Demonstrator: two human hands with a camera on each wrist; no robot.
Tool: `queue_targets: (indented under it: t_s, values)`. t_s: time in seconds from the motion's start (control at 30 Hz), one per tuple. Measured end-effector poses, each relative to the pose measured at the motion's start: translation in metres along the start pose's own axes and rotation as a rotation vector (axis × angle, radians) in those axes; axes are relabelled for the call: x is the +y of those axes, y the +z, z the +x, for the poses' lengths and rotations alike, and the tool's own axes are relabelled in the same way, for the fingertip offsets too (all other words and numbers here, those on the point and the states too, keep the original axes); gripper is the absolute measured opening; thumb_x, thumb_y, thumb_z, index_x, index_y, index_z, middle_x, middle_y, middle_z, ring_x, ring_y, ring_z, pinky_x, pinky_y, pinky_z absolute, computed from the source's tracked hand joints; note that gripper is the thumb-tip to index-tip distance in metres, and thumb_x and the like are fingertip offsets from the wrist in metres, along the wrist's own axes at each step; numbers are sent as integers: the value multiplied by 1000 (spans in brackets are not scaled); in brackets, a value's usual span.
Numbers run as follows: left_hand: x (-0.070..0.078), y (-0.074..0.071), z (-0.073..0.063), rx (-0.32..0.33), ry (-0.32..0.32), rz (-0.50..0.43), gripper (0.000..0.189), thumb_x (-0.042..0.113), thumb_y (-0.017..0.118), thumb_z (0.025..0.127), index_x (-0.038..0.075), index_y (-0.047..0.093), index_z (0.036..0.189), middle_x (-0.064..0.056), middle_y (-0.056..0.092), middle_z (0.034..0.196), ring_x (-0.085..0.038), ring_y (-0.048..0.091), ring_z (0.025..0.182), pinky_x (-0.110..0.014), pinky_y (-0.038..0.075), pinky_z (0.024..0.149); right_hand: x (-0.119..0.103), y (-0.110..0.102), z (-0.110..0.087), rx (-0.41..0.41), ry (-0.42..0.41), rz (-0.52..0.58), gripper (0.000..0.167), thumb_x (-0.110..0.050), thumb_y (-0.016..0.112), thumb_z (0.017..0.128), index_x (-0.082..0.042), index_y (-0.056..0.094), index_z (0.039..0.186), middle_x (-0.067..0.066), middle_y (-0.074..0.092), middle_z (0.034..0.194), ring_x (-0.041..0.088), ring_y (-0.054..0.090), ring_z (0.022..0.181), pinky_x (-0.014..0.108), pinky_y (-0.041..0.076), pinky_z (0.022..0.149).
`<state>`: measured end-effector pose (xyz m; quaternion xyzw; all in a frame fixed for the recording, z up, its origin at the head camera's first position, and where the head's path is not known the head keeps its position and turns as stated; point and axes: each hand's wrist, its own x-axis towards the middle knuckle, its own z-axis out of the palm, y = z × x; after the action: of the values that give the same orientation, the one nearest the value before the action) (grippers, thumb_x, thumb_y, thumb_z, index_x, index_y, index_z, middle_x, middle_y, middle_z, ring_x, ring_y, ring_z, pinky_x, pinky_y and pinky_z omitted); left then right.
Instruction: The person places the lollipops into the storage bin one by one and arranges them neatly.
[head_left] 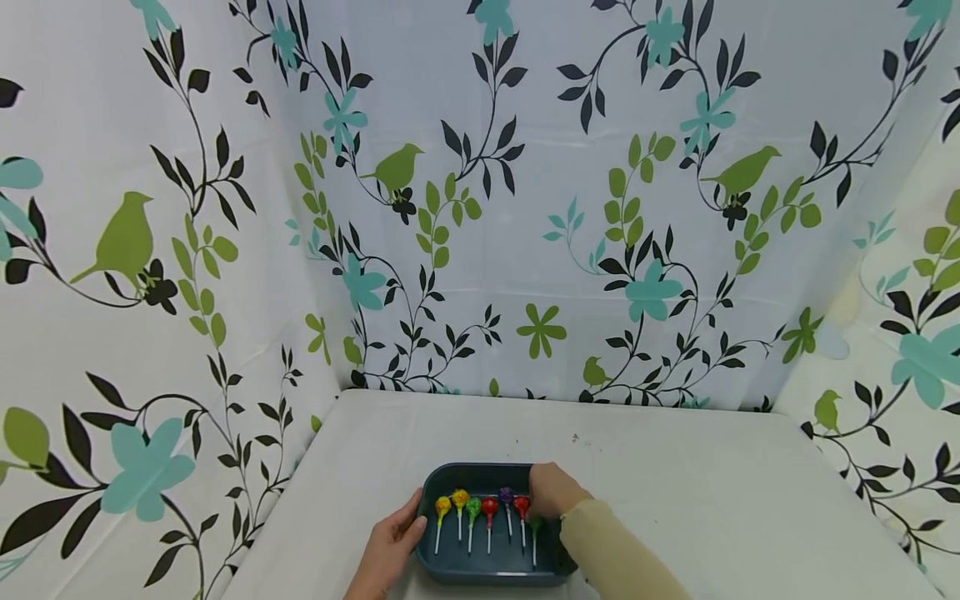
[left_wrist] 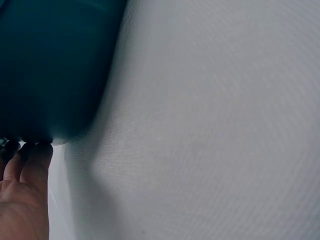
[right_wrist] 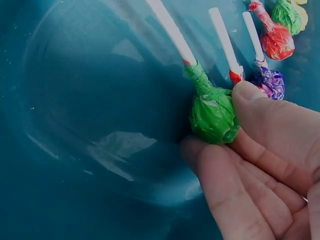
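Note:
A dark teal tray (head_left: 487, 577) holds a row of wrapped lollipops, their white sticks pointing toward me. My left hand (head_left: 392, 540) grips the tray's left side, thumb at the rim; its fingertips touch the outer wall in the left wrist view. At the row's right end, my right hand (head_left: 553, 492) pinches the head of a green lollipop (right_wrist: 212, 115) between thumb and fingers. Beside it lie a red lollipop (head_left: 521, 505) and a purple lollipop (head_left: 506, 496). Further left are another red lollipop (head_left: 489, 507), a second green lollipop (head_left: 472, 507) and two yellowish lollipops (head_left: 443, 506).
The tray stands on a white-covered table (head_left: 675, 483), close to its near side. Around the table hangs a white curtain (head_left: 510, 250) printed with leaves, birds and flowers. Inside the tray, the right end lies beyond the green lollipop, partly behind my right hand and sleeve.

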<state>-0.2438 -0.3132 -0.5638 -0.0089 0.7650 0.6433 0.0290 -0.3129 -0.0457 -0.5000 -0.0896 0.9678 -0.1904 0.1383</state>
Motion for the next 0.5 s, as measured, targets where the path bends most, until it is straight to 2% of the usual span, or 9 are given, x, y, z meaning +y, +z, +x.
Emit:
queue_targets:
  t_s: [0.5]
  values:
    - [1, 0, 0, -4, 0, 22, 51, 12, 53, 107, -4, 39, 153, -24, 35, 159, -45, 34, 148, -46, 51, 108, -3, -4, -4, -1, 15, -16, 24, -11, 88, 79, -6, 68, 69, 3, 62, 63, 15, 56, 54, 24, 50, 53]
